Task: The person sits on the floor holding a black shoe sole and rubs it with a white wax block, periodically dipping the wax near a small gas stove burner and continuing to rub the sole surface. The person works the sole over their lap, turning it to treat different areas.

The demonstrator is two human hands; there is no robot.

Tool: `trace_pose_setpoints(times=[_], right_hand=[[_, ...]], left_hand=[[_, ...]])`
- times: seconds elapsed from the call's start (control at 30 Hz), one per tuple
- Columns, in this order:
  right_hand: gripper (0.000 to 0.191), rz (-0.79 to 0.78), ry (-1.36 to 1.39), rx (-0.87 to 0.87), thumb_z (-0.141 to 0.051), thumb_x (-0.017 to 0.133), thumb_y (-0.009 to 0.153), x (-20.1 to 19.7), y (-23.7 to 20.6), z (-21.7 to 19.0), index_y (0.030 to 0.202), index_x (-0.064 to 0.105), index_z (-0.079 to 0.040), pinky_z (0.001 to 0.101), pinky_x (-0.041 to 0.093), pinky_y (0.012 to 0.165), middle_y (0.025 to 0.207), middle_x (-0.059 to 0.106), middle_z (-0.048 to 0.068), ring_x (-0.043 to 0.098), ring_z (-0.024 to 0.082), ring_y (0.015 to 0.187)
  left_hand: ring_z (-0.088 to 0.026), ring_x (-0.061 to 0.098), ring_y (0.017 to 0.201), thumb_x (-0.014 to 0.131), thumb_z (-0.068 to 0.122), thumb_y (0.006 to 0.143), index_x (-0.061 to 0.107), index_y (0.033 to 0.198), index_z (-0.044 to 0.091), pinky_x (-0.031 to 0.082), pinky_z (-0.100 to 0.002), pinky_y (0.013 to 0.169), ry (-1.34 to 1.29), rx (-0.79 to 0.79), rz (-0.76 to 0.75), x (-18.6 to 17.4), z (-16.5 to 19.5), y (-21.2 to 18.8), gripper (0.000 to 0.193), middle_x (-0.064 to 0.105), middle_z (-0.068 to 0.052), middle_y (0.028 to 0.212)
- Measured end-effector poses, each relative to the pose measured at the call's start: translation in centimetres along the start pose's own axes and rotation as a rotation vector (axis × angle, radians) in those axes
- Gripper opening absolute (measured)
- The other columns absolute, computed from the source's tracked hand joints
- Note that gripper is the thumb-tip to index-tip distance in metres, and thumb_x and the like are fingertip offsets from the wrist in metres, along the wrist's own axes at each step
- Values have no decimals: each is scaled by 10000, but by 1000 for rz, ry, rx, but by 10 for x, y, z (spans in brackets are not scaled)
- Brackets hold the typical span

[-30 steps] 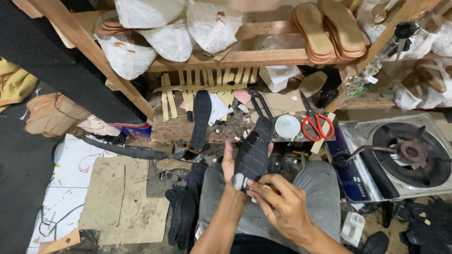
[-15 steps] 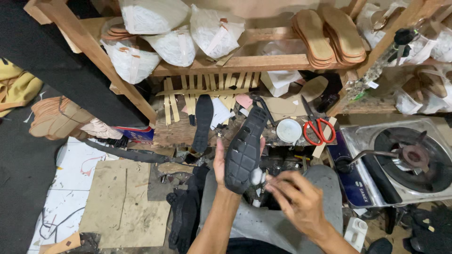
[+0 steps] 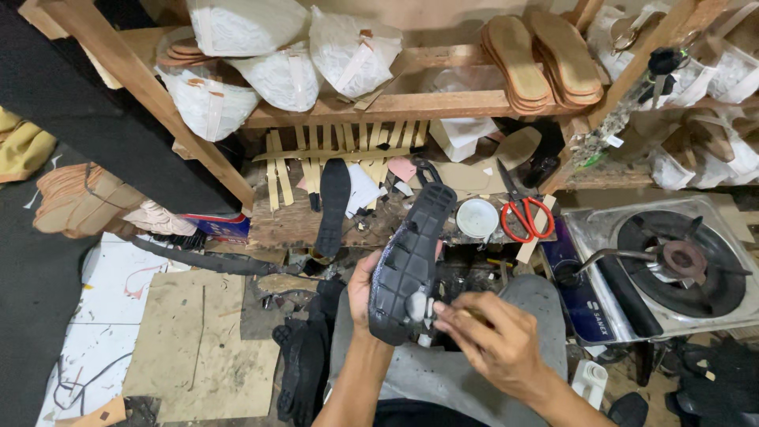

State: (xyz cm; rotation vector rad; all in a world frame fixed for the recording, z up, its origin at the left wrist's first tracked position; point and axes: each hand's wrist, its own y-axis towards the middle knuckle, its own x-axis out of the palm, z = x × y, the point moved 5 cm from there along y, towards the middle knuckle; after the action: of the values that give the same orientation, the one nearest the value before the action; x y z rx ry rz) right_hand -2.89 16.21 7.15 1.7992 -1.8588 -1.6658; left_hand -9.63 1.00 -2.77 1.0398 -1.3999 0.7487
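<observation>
Forearms: bare, no sleeves in view.
Left hand [image 3: 361,289]: no glove, no ring visible.
Right hand [image 3: 490,340]: ungloved.
Legs: grey trousers.

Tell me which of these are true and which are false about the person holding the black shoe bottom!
1. The left hand holds a black shoe sole. True.
2. The scissors have blue handles. False: the handles are red.
3. The right hand touches the sole's lower end. True.
4. The tan insoles lie on the floor. False: they are stacked on the wooden shelf.
5. A gas stove sits at the person's right. True.
</observation>
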Motion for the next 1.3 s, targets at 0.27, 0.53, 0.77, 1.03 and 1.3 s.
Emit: trace_pose_setpoints(times=[0.27, 0.53, 0.77, 1.03, 1.3], right_hand=[[189, 158, -83, 449, -140, 787, 912, 14, 3, 142, 1089, 785, -76, 359, 554, 745, 983, 690, 86, 699, 250, 850], [169, -189, -436, 471, -231, 762, 815, 68, -5, 203, 958, 826, -166, 473, 535, 708, 969, 707, 105, 703, 333, 863], [186, -189, -374, 518, -273, 761, 866, 60, 2, 198, 971, 821, -131, 448, 539, 724, 936, 714, 98, 708, 309, 862], [194, -60, 151, 241, -87, 813, 787, 22, 3, 31, 975, 791, -46, 317, 569, 666, 924, 703, 53, 717, 199, 761], [217, -41, -64, 64, -108, 850, 784, 9, 2, 18, 983, 763, -105, 333, 540, 581, 882, 673, 44, 683, 193, 710]], left_hand=[[-481, 505, 1351, 502, 370, 998, 379, 1517, -67, 484, -504, 1087, -152, -36, 2, 10, 8, -22, 690, 450, -305, 1476], [-405, 461, 1389, 376, 287, 1065, 385, 1520, -25, 537, -502, 999, -335, -119, -260, 19, 3, -19, 552, 344, -314, 1626], [-423, 398, 1429, 439, 191, 980, 323, 1515, -136, 316, -527, 1197, -275, 185, 306, -30, 10, -18, 638, 416, -324, 1528], [-367, 402, 1481, 457, 183, 985, 267, 1659, 49, 376, -500, 1149, 85, -29, -197, -16, 2, -2, 712, 386, -213, 1647], [-323, 382, 1492, 446, 173, 905, 223, 1639, -38, 275, -407, 1258, 253, 5, -20, 3, -6, -3, 796, 333, -220, 1658]])
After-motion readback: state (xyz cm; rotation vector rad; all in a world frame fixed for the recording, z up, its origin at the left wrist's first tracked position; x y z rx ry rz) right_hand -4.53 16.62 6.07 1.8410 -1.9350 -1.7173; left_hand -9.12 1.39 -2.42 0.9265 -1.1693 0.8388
